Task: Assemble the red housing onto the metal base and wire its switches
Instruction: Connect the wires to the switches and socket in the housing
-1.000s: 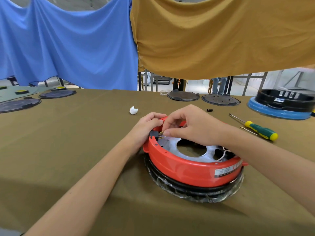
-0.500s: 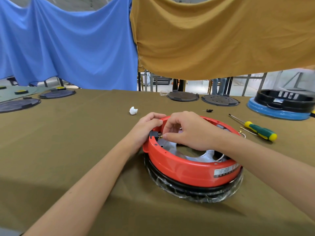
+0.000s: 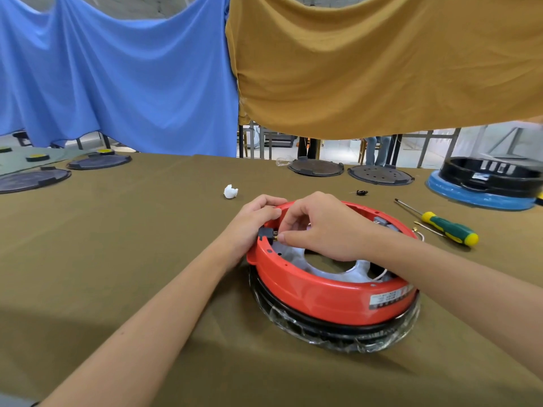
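At the ten o'clock rim of the red housing: right hand reaching in from four o'clock, fingers curled, thumb and forefinger pinching a small brass terminal at the black switch set in the housing wall. Left hand coming from seven o'clock, fingers wrapped over the outside of the rim beside the same switch, gripping the housing. Housing seated on the metal base, visible through its open centre, stacked on a black ring wrapped in clear plastic film, all on the olive tablecloth. At two o'clock, well apart, a green-and-yellow screwdriver. At eleven o'clock, a crumpled white scrap. At twelve o'clock, two dark round plates; at one o'clock, a black unit on a blue base. Behind, blue cloth and mustard cloth hung side by side.
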Demonstrator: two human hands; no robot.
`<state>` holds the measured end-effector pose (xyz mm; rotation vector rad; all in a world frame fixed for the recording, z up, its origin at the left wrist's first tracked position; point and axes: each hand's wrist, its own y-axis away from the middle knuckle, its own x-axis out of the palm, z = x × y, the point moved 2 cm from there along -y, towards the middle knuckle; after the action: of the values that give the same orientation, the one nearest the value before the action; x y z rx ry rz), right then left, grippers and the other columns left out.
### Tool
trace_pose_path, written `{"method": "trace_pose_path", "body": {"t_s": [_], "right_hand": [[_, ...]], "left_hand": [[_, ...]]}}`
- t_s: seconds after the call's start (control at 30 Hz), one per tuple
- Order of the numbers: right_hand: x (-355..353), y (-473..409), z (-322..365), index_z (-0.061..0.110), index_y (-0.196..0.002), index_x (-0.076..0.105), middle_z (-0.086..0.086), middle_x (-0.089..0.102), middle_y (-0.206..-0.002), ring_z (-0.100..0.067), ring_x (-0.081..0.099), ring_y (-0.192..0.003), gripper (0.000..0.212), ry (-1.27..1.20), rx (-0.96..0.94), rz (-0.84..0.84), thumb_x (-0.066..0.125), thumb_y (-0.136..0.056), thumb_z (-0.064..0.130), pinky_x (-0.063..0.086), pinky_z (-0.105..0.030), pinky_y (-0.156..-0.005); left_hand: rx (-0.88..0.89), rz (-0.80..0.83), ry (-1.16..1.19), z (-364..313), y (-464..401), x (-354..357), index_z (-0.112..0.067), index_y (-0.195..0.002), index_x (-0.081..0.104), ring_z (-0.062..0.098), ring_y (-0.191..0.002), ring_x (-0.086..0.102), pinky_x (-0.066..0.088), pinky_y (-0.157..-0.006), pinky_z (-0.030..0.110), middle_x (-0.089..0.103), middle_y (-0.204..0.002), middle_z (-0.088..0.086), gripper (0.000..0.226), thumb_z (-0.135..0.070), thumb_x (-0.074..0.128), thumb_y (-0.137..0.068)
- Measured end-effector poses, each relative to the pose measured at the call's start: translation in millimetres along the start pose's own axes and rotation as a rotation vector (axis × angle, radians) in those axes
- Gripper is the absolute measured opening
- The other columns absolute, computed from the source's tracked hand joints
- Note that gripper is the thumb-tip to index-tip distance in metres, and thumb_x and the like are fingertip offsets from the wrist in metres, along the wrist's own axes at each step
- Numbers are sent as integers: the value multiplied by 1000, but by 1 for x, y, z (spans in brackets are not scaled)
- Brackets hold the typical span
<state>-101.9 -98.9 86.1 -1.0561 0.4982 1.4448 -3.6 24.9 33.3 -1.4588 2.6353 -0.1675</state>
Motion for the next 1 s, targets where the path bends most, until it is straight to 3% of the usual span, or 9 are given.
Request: {"method": "trace_pose_path", "body": {"t_s": [0.17, 0.33, 0.43, 0.5, 0.57, 0.7, 0.87, 1.0], "right_hand": [[1, -4, 1, 16, -78, 77, 9, 71, -69, 6, 60, -59, 10, 12, 8, 22, 74, -87, 20, 42, -8, -57], [2, -2, -2, 19, -83, 77, 11, 72, -73, 7, 63, -67, 6, 14, 33, 11, 76, -86, 24, 45, -7, -63], [-5, -2, -3, 21, -85, 75, 8, 73, -77, 0, 65, -70, 4, -25, 23, -47, 74, -86, 25, 52, -16, -68], [-13, -2, -4, 23, -85, 74, 7, 73, -78, -4, 65, -72, 4, -44, 34, -94, 71, -88, 25, 54, -25, -72], [-18, -1, -6, 25, -84, 74, 8, 73, -78, -3, 65, -71, 5, -49, 35, -80, 71, -88, 27, 53, -25, -70], [-10, 1, -2, 24, -83, 74, 11, 71, -75, 3, 62, -71, 5, 85, -23, 36, 72, -87, 27, 45, -11, -65], [0, 0, 4, 19, -90, 71, 9, 70, -83, -3, 62, -76, 8, 254, -83, 62, 65, -92, 23, 48, -19, -73], [0, -2, 8, 19, -88, 70, 8, 68, -81, -5, 60, -74, 12, 362, -140, 69, 60, -94, 23, 46, -19, -67]], "left_hand": [[12, -8, 3, 0, 1, 1, -13, -109, 67, 10, -80, 66, 50, -69, 22, 71, -87, 0, 22, -8, 50, -96], [6, -13, 3, -2, 2, 1, -9, -115, 65, 21, -93, 64, 49, -87, 37, 68, -102, 13, 24, -7, 50, -96], [-4, -5, 27, -2, 3, 2, -8, -116, 64, 19, -90, 64, 51, -80, 30, 68, -100, 12, 23, -7, 51, -97], [-8, 0, 62, -2, 3, 3, -4, -119, 62, 24, -92, 63, 51, -85, 35, 67, -102, 16, 24, -6, 50, -98], [-9, 2, 67, -2, 3, 3, -2, -121, 61, 26, -93, 63, 50, -90, 40, 67, -103, 18, 26, -6, 50, -98], [1, -6, 17, -4, 3, 3, -4, -122, 61, 19, -88, 62, 51, -79, 29, 65, -100, 15, 27, -6, 49, -98], [4, -3, 12, -4, 5, 2, -4, -121, 62, 17, -89, 63, 51, -76, 26, 67, -99, 9, 26, -6, 49, -98], [6, -7, 23, -4, 4, 2, -7, -115, 64, 15, -86, 65, 52, -75, 26, 70, -93, 4, 24, -6, 49, -97]]}}
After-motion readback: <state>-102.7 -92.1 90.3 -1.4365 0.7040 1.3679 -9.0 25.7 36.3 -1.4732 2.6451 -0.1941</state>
